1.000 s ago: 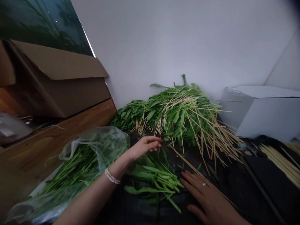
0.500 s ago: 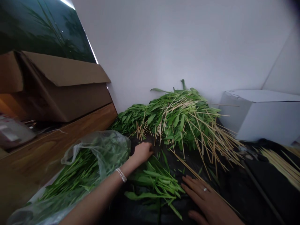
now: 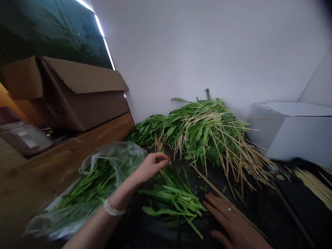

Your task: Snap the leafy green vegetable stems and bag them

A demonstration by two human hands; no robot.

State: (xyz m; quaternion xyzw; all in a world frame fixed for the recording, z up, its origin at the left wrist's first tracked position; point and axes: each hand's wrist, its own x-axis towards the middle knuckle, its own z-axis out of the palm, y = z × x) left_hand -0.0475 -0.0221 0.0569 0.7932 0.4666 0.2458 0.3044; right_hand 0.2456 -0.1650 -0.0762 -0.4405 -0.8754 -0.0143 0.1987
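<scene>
My left hand [image 3: 153,166] is raised over the far end of a small bunch of leafy green stems [image 3: 176,199]. Its thumb and fingers come together in a pinch; a speck of green shows at the tips, too small to name. Flat on the black sheet [image 3: 153,233], with fingers stretched out, lies my right hand [image 3: 228,219], close to the cut ends of that bunch. A thin wooden stick [image 3: 209,181] runs beside and partly behind this hand. Behind both hands rises a large heap of the same greens [image 3: 197,129], with many sticks [image 3: 238,155] poking out.
On the left, a clear plastic bag [image 3: 127,152] holds more leafy stems. An open cardboard box [image 3: 90,107] and a container [image 3: 24,136] stand on the wooden surface [image 3: 111,128]. At right are a white box [image 3: 306,135] and a bundle of pale sticks [image 3: 315,186].
My left hand has lifted and turned, its wrist now bent and its pinched fingertips visible. My right hand stays flat in place. The whole view has shifted slightly.
</scene>
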